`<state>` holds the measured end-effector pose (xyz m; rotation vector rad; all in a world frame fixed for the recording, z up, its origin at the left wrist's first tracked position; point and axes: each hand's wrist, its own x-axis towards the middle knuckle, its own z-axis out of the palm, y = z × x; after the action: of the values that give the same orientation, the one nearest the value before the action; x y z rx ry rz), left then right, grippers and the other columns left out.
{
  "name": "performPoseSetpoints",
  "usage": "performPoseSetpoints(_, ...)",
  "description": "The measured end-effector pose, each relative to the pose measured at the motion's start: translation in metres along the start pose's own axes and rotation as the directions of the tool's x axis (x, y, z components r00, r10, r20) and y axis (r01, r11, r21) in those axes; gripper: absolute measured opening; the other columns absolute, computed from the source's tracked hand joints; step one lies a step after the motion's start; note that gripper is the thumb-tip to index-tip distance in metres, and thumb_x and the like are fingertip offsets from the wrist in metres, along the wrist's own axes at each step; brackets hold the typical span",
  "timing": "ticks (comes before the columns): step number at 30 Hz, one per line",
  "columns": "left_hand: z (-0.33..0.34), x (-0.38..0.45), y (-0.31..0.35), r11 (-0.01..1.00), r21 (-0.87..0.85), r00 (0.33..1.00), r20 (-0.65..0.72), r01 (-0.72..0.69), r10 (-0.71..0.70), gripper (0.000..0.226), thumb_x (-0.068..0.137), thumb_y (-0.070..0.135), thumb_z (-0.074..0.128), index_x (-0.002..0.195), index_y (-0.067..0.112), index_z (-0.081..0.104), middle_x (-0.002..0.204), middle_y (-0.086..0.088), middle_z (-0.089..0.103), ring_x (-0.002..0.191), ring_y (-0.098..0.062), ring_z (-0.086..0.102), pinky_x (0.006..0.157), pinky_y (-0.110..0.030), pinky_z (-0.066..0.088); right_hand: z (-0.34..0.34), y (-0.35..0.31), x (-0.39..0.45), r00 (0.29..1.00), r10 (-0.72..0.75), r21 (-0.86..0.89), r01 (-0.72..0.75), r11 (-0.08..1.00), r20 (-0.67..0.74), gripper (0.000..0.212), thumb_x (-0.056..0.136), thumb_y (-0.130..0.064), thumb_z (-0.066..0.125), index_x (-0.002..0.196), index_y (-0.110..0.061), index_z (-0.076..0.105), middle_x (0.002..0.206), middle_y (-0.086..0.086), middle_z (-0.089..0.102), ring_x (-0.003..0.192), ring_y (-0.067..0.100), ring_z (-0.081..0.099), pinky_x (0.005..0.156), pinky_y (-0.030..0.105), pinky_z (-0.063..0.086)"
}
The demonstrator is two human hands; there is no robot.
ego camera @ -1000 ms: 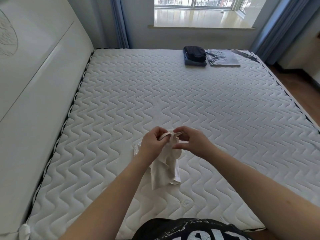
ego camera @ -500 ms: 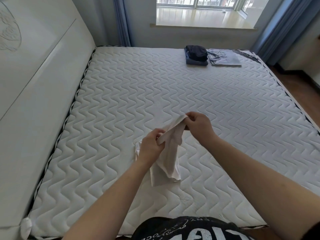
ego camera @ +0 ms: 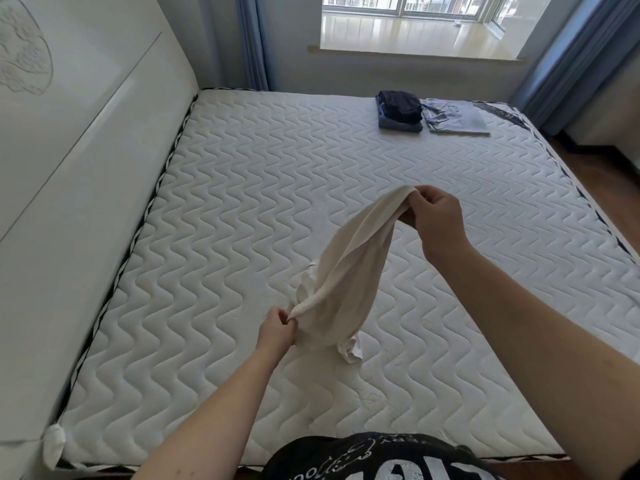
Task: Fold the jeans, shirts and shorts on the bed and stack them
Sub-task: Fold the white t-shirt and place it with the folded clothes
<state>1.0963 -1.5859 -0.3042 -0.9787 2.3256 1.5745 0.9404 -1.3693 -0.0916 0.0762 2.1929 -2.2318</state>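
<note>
1. We are pinching one end of the white garment (ego camera: pixel 346 271) with our left hand (ego camera: pixel 277 329), fingers curled tight round a bunched edge, low over the mattress (ego camera: pixel 214 216) towards its near edge; the forearm is reaching forward from the bottom of the view.
2. The garment is hanging stretched on a slant between both hands, its loose lower folds drooping towards the mattress just right of the left hand; whether they are touching it, we cannot tell.
3. We are gripping the other end with our right hand (ego camera: pixel 438 216), thumb and curled fingers closed on the cloth, the hand raised higher and farther out, the forearm angling in from the right.
4. Near the far right corner of the mattress, a dark folded stack (ego camera: pixel 400 110) is lying just beside a flat folded grey garment (ego camera: pixel 455 117).
</note>
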Motion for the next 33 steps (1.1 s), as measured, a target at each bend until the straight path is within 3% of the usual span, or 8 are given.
performPoseSetpoints(4,-0.005,0.002,0.010,0.990,0.063,0.991,0.051,-0.130,0.127,0.029,0.085,0.007,0.055,0.109,0.022,0.055,0.082,-0.004,0.059,0.074,-0.023,0.059,0.067,-0.033,0.053,-0.008,0.014,-0.001,1.000,0.011,-0.046,-0.011,0.999,-0.003,0.017,0.090,-0.009,0.060,0.079,-0.011,0.073,0.073,0.008,0.071,0.072,0.020,0.071,0.068,0.027,0.059)
performPoseSetpoints(7,-0.010,0.003,0.022,0.993,0.035,0.972,0.211,-0.116,0.106,0.030,0.079,-0.001,0.054,0.093,0.021,0.070,0.066,0.003,0.049,0.057,-0.011,0.048,0.052,-0.019,0.044,-0.020,0.023,0.002,0.998,0.046,-0.055,-0.048,0.997,-0.042,0.016,0.091,-0.008,0.059,0.083,-0.009,0.072,0.076,0.009,0.070,0.072,0.018,0.071,0.069,0.028,0.060)
performPoseSetpoints(11,-0.017,0.007,0.027,0.998,0.025,0.914,0.402,-0.060,0.045,0.032,0.082,-0.007,0.058,0.105,0.014,0.067,0.085,-0.008,0.059,0.070,-0.017,0.059,0.055,-0.024,0.054,-0.039,0.033,0.005,0.994,0.076,-0.077,-0.082,0.994,-0.082,0.014,0.092,-0.008,0.059,0.087,-0.008,0.072,0.079,0.009,0.071,0.075,0.019,0.072,0.070,0.026,0.059)
performPoseSetpoints(15,-0.019,0.010,0.025,0.999,-0.017,0.872,0.490,0.030,-0.018,0.035,0.083,0.017,0.078,0.115,0.011,0.065,0.102,-0.010,0.067,0.083,-0.014,0.066,0.062,-0.020,0.055,-0.058,0.043,0.006,0.997,0.047,-0.165,-0.058,0.985,-0.068,0.015,0.092,-0.009,0.058,0.086,-0.013,0.072,0.077,0.003,0.073,0.077,0.019,0.073,0.072,0.027,0.059)
performPoseSetpoints(21,-0.009,0.015,0.025,0.986,0.123,0.933,0.355,-0.113,0.063,0.016,0.089,0.027,0.070,0.089,0.012,0.066,0.086,-0.009,0.060,0.072,-0.017,0.060,0.055,-0.025,0.056,-0.092,0.054,-0.002,1.000,0.013,-0.406,-0.005,0.914,0.017,0.017,0.094,-0.010,0.060,0.090,-0.022,0.071,0.082,-0.001,0.075,0.080,0.017,0.073,0.076,0.024,0.059)
performPoseSetpoints(26,-0.011,0.023,0.021,0.863,0.412,0.955,0.162,-0.293,0.246,0.029,0.093,0.044,0.058,0.081,0.018,0.053,0.069,0.001,0.065,0.070,-0.020,0.065,0.067,-0.037,0.049,-0.126,0.067,-0.003,0.938,0.282,-0.729,-0.050,0.683,0.201,0.026,0.092,-0.021,0.067,0.117,-0.015,0.066,0.100,0.004,0.073,0.088,0.015,0.071,0.086,0.030,0.055)
performPoseSetpoints(30,-0.016,0.025,0.012,0.838,0.469,0.960,0.132,-0.279,0.246,0.035,0.090,0.053,0.057,0.076,0.022,0.047,0.050,0.006,0.065,0.048,0.000,0.059,0.055,-0.030,0.041,-0.152,0.090,-0.016,0.957,0.290,-0.697,-0.191,0.691,0.026,0.022,0.096,-0.028,0.061,0.102,-0.010,0.072,0.088,0.009,0.073,0.079,0.020,0.072,0.085,0.037,0.058)
performPoseSetpoints(33,-0.017,0.021,0.004,0.818,0.512,0.965,0.107,-0.261,0.240,0.038,0.089,0.052,0.060,0.077,0.019,0.045,0.050,0.002,0.063,0.053,-0.009,0.062,0.055,-0.032,0.043,-0.177,0.115,-0.028,0.976,0.166,-0.644,-0.217,0.734,-0.140,0.021,0.093,-0.025,0.065,0.093,-0.007,0.075,0.074,0.007,0.071,0.063,0.013,0.069,0.063,0.020,0.058)
